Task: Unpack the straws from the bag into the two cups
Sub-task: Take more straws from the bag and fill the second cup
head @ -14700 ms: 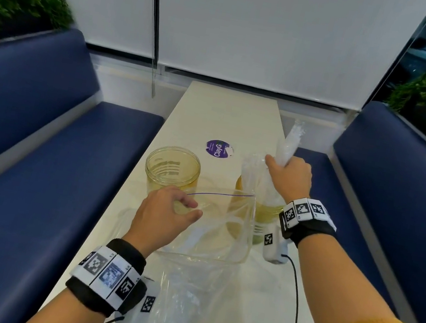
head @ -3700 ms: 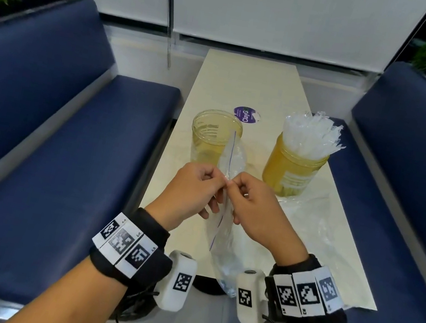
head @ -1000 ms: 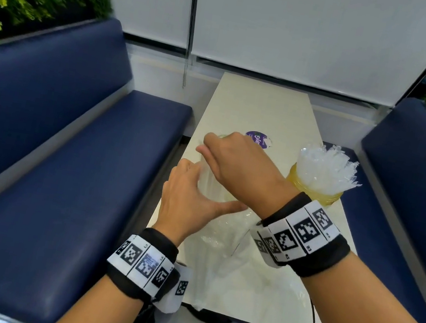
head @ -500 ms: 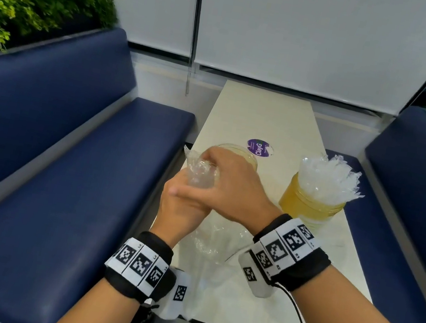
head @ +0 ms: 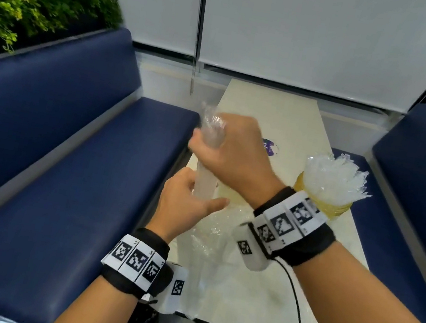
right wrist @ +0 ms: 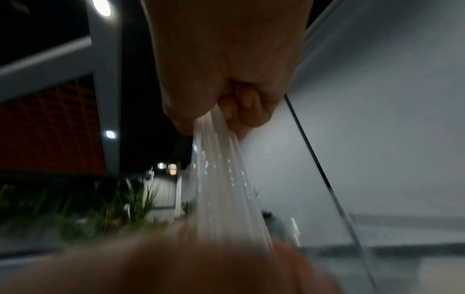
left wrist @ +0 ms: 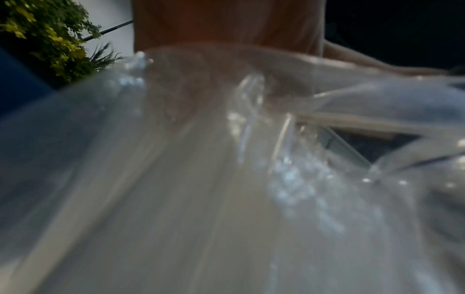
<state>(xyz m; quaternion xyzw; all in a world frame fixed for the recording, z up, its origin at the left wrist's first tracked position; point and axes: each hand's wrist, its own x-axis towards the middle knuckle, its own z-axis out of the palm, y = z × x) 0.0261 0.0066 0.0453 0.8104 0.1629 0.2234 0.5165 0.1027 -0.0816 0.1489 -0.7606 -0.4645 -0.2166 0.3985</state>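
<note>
The bundle of wrapped straws [head: 203, 185] stands upright above the tabletop [head: 253, 296], half out of the clear bag [head: 217, 233]. The right hand [head: 236, 154] clenches its top; the left hand [head: 184, 204] grasps the lower part. The slippery wrappers could slide loose and scatter. They look translucent and glossy. The right cup [head: 324, 206] is full.

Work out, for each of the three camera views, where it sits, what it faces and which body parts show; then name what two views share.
Head: worn on the head, looking down at the cream table; both hands and banded wrists show.
Left wrist: faces crumpled clear plastic bag; no fingers clearly show.
Right wrist: faces the right hand gripping the bundle of wrapped clear straws.
Shared: head and right wrist show that bundle.
</note>
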